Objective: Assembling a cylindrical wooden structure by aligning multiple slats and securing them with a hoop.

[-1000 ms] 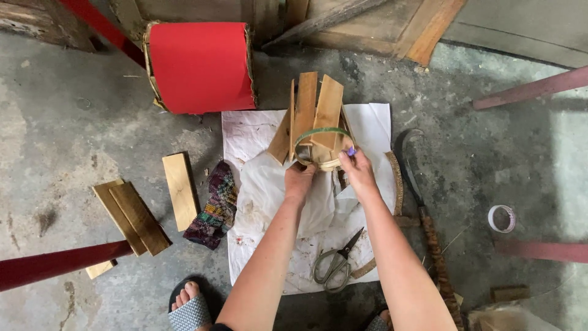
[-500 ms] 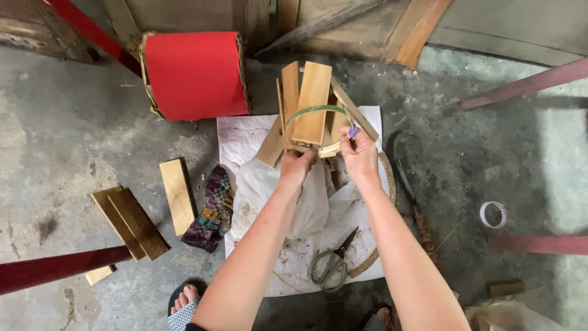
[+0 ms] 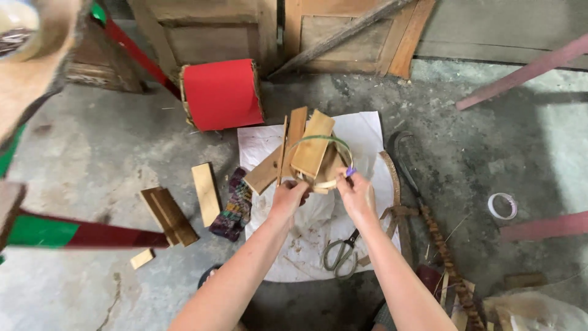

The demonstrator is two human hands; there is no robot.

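Under wood bundle [image 3: 309, 153], both hands [image 3: 288, 197].

- Red cylindrical fabric-covered roll [image 3: 222, 94], lying on the concrete floor [image 3: 92, 153].
- Grey metal scissors [image 3: 340, 254], on the white sheet [image 3: 367, 132].
- White tape ring [image 3: 503, 206], far right.
- Flat pale wooden slat [image 3: 206, 194], beside a multicoloured patterned cloth [image 3: 233, 206].

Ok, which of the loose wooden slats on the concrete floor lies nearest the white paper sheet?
The single pale wooden slat, beside the patterned cloth; the darker stacked slats lie farther left.
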